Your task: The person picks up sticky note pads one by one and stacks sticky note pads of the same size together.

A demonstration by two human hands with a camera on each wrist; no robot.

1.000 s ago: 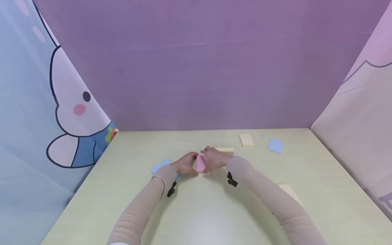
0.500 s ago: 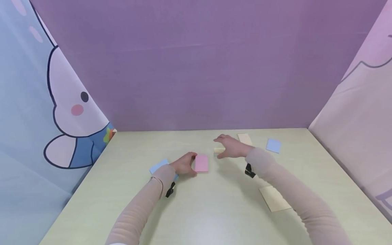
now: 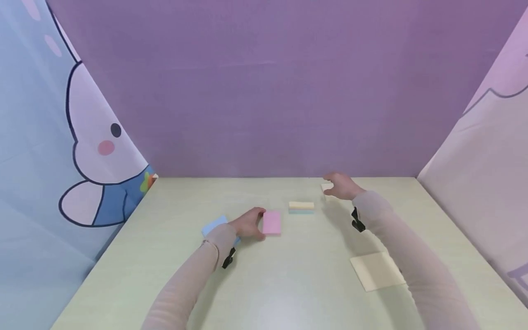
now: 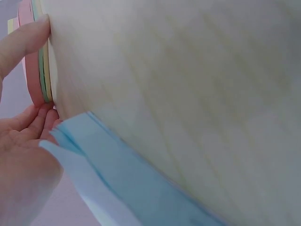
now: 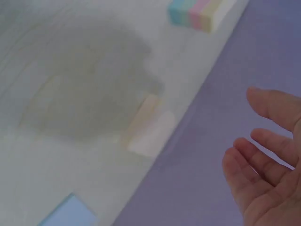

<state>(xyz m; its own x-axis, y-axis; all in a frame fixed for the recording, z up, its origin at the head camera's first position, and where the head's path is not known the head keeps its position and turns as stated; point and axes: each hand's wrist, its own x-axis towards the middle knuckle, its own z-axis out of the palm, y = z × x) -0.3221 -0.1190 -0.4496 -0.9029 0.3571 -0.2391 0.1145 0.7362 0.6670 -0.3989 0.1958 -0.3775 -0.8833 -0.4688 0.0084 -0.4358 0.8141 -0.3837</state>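
My left hand (image 3: 247,223) holds the left side of a stack of sticky notes (image 3: 272,223) with a pink top, thumb at one end and fingers at the other. The left wrist view shows pink, green and yellow layers along that stack's edge (image 4: 36,70). Over a small cream sticky note pad (image 3: 325,186) at the back hovers my right hand (image 3: 344,186), thumb and fingers apart. In the right wrist view a gap separates those fingers from the cream pad (image 5: 150,127). A blue sticky note pad (image 3: 214,223) lies partly hidden under my left wrist.
A multi-layered stack with a yellow top (image 3: 301,206) sits between my hands on the pale table (image 3: 280,284). A larger cream pad (image 3: 377,271) lies beside my right forearm. A blue pad (image 5: 69,212) shows in the right wrist view. A purple backdrop (image 3: 264,91) rises behind.
My right hand has left the pink-topped stack and moved right and back, past the yellow-topped stack, to above the small cream pad. My left hand has stayed at the pink-topped stack.
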